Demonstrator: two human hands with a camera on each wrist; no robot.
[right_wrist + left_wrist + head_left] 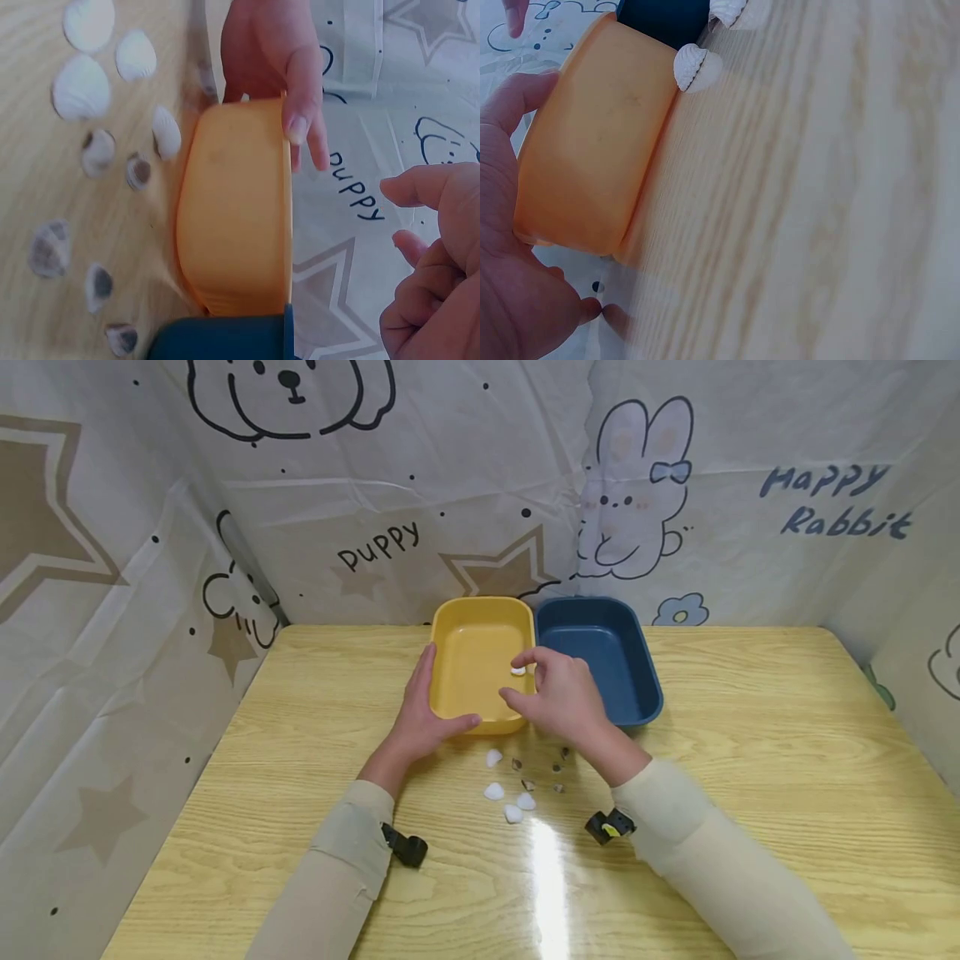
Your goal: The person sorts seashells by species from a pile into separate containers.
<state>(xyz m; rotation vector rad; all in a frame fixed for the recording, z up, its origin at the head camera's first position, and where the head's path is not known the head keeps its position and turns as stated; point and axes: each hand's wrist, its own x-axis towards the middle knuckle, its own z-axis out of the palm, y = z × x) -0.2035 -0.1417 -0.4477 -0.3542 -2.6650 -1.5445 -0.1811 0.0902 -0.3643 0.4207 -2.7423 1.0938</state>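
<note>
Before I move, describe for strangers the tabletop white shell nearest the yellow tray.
On the wooden table, find the yellow tray, left of the blue tray. The white shell lies off its near side, closer to it than the table's three other white shells.

From above we face down at the yellow tray (474,660), our wrist views low, close, jointly facing its near wall (234,202).

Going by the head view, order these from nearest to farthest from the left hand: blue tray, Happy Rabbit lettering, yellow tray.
1. Yellow tray: touching the left hand.
2. Blue tray: just right of the yellow one.
3. Happy Rabbit lettering: far right, on the backdrop.
</note>
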